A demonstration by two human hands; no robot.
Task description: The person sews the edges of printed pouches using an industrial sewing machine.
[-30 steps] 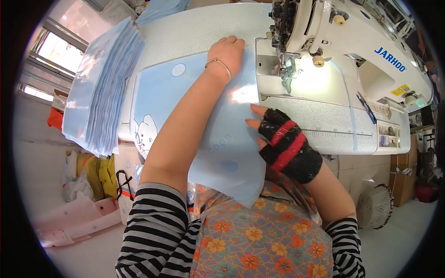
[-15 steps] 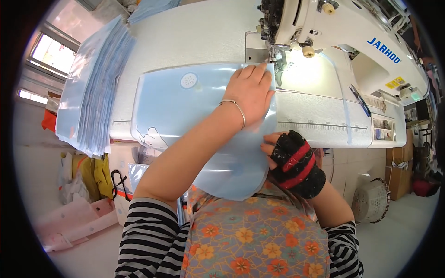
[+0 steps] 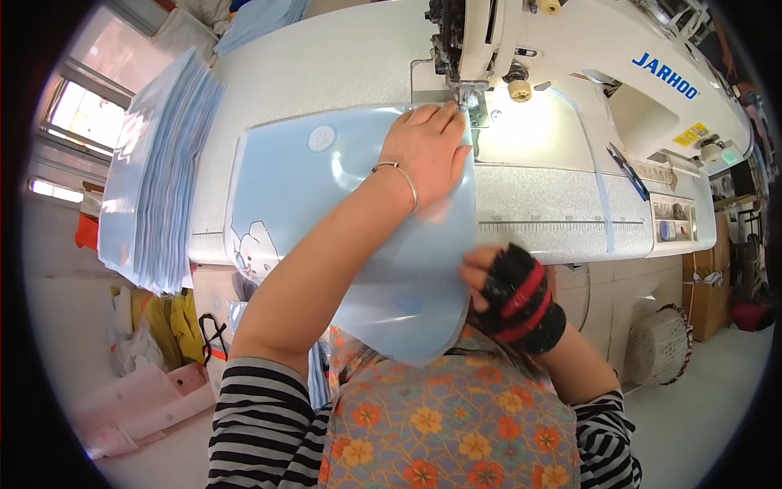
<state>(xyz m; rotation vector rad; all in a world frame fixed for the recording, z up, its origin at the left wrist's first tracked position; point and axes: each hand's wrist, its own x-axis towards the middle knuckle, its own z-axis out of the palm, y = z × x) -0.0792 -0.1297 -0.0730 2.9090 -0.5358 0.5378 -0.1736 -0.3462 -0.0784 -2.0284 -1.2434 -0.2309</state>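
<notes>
A glossy light-blue plastic sheet (image 3: pixel 285 175), with a white round print and a white cartoon animal, lies on the sewing table. Its near part hangs over the table's front edge towards my apron. My left hand (image 3: pixel 428 147), bare with a thin bracelet on the wrist, lies flat on the sheet's far right corner. Its fingertips are close beside the presser foot (image 3: pixel 471 110) of the sewing machine (image 3: pixel 595 73). My right hand (image 3: pixel 517 293), in a black and red fingerless glove, grips the sheet's right edge near the table front; its fingers are slightly blurred.
A thick stack of similar blue sheets (image 3: pixel 155 179) stands at the left, and more blue sheets (image 3: pixel 261 20) lie at the far left. Dark thread snips (image 3: pixel 627 171) and a small compartment tray (image 3: pixel 674 220) are to the right. A white basket (image 3: pixel 658 346) stands below.
The whole view has shifted slightly. My right hand has moved a little towards me along the sheet's edge. My left hand remains flat on the sheet by the presser foot.
</notes>
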